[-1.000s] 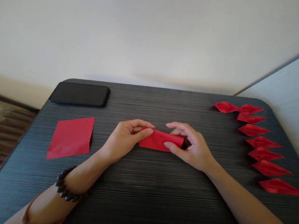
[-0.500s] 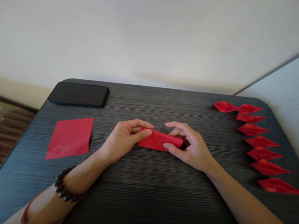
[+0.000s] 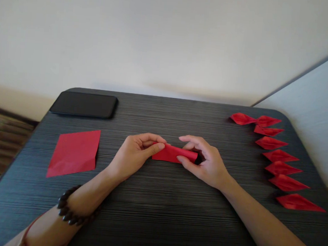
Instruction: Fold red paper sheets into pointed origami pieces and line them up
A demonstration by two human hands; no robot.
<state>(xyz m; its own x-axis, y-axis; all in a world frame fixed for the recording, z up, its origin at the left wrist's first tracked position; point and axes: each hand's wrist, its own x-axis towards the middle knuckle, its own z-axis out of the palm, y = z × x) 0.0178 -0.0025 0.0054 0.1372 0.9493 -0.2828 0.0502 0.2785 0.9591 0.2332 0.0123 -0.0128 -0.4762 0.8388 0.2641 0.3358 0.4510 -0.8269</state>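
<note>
Between my hands is a sheet of red paper (image 3: 170,153), bent over lengthwise into a narrow strip with a rounded upper edge. My left hand (image 3: 136,153) pinches its left end between thumb and fingers. At the other end, my right hand (image 3: 202,160) has its thumb on the front of the paper; its index finger is raised off the paper, and the other fingers are partly hidden behind the sheet. A flat red paper square (image 3: 75,152) lies on the table to the left of my left hand.
Several folded red paper shapes (image 3: 284,168) with pointed ends stand in a column along the right side of the dark table (image 3: 156,217). A black phone (image 3: 84,104) lies at the back left. Behind the table rises a pale wall (image 3: 170,40).
The paper's front edge has come up slightly, so the strip looks a little narrower. Both hands keep their grip. The view has shifted slightly.
</note>
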